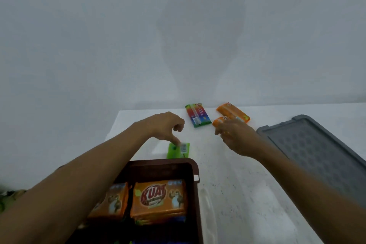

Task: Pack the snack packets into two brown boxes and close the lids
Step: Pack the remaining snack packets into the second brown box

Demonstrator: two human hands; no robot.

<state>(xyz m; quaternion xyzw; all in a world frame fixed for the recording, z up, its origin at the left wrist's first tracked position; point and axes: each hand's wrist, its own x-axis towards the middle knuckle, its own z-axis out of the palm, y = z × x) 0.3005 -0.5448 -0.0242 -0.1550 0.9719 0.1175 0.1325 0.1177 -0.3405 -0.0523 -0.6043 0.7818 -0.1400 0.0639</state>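
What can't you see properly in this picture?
- Head view: the brown box is cut off by the bottom edge, its left side hidden by the left arm.
- The green packet is partly hidden behind the box rim.
- The right hand covers the nearer orange packet.
- Small packet print is blurred.

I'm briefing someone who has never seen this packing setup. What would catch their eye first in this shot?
Probably the brown box at bottom centre, holding bright orange snack packets. Just beyond its far rim, the left hand touches a green packet on the white table, while the right hand reaches toward two orange packets beside a multicoloured packet. A grey lid lies at the right.
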